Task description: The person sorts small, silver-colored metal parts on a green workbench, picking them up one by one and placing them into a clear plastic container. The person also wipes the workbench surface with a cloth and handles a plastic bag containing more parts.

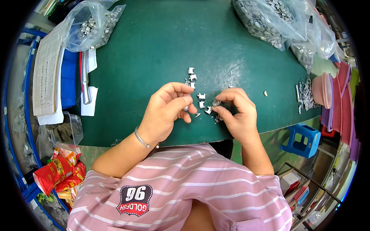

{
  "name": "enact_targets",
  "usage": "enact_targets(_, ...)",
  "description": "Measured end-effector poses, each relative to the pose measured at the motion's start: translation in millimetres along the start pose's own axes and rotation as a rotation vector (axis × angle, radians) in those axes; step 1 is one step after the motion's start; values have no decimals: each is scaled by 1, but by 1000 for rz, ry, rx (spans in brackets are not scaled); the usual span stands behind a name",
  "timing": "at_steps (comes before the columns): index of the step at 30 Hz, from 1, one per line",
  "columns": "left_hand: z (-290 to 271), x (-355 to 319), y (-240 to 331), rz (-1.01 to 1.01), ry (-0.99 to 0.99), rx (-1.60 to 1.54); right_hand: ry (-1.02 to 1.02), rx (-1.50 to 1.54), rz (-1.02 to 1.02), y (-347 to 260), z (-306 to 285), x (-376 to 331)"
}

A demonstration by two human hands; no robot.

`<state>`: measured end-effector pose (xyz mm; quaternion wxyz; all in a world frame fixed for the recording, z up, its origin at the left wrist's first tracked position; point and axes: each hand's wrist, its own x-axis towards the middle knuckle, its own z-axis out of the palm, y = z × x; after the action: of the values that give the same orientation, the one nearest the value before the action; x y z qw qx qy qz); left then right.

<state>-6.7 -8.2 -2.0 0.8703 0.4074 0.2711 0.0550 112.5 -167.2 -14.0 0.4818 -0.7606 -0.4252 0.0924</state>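
Note:
My left hand (pixel 166 108) is closed, thumb against the fingers, around a small silvery metal part (pixel 186 108) that shows only at the fingertips. A bangle circles that wrist. To its right, my right hand (pixel 239 113) pinches a small shiny metal piece (pixel 216 103) between thumb and forefinger. Between the hands lie several small U-shaped metal clips (pixel 201 96) on the green tabletop (pixel 154 50), in a loose line running away from me. A few tiny metal bits (pixel 217 119) lie beside my right thumb.
Clear plastic bags of metal parts (pixel 266 25) sit at the far right, another bag (pixel 90 29) at the far left. Papers (pixel 48 73) and a blue tray (pixel 69 79) stand left. Slim metal pieces (pixel 306 94) lie near pink bins (pixel 323 90). A blue stool (pixel 302 139) stands right, below table height.

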Motion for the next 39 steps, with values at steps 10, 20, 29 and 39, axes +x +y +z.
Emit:
enact_targets(10, 5, -3, -17, 332, -92, 540, 83, 226, -155, -12, 19, -3)
enact_targets(20, -8, -1, -7, 39, -114, -179, 135, -11, -273, -15, 14, 11)
enact_targets(29, -12, 1, 4, 7, -79, -324, -124, -320, -151, -11, 17, 20)
enact_targets(39, -5, 1, -6, 10, 5, 53, 24, 78, -66, -10, 21, 17)
